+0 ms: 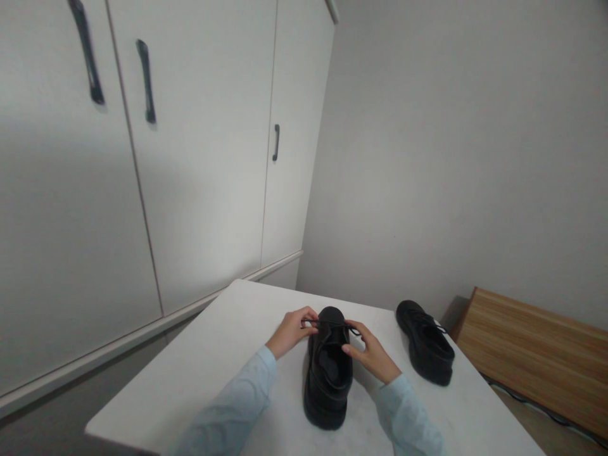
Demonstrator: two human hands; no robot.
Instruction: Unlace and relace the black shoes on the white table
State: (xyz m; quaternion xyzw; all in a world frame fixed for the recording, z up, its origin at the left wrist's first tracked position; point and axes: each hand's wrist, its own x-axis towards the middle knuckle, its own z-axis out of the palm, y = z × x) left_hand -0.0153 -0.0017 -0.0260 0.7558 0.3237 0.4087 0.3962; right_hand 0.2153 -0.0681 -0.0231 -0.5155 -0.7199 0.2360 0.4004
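A black lace-up shoe (327,386) stands on the white table (199,373), its toe pointing away from me and its opening facing up. At the shoe's left side, my left hand (293,330) pinches a black lace (327,322) between thumb and fingers. My right hand (371,353) is on the other side, thumb and fingers curved round the lace's right part, near the shoe's opening. The lace stretches across the front of the shoe between both hands.
A second black shoe (427,345) rests near the table's right edge. Beyond that edge is a wooden surface (536,354), with a dark cable beneath it. White cabinets (209,145) with dark handles rise at the left, and a plain wall (451,158) stands behind.
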